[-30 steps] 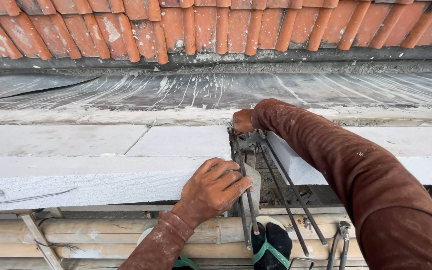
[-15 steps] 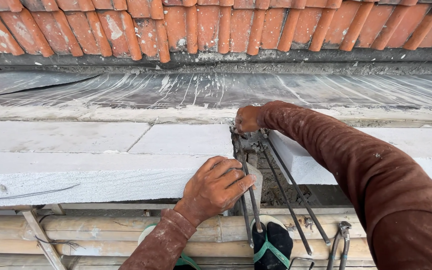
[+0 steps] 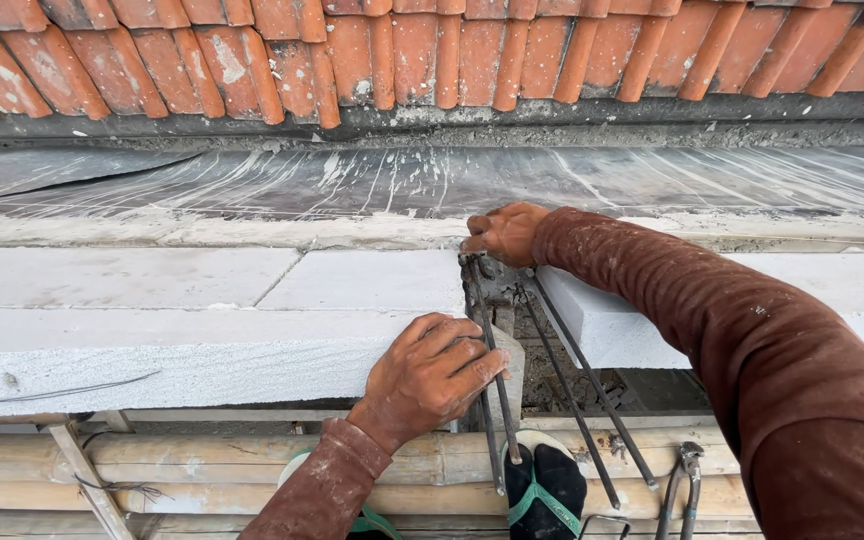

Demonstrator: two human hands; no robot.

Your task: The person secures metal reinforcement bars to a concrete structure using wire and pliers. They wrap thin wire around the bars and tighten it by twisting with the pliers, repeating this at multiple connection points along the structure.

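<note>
Little has shifted — both hands (image 3: 430, 375) (image 3: 505, 232) still grip the rebar (image 3: 492, 350).

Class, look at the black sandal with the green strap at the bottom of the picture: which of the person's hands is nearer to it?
Left. The left hand grips the steel bars just above the sandal, at the near edge of the white blocks. The right hand is farther up, at the bars' top ends.

**Rough masonry, dull steel, dry bamboo**

The white blocks (image 3: 202, 330) look chalky, matt and grainy. The steel rods (image 3: 572, 400) are dark, dull and unpolished. The roof tiles (image 3: 432, 50) are fired clay, orange and mortar-flecked. The plastic sheet (image 3: 352, 180) is grey, slightly glossy, streaked white. The bamboo poles (image 3: 202, 470) look dry and pale.
</note>
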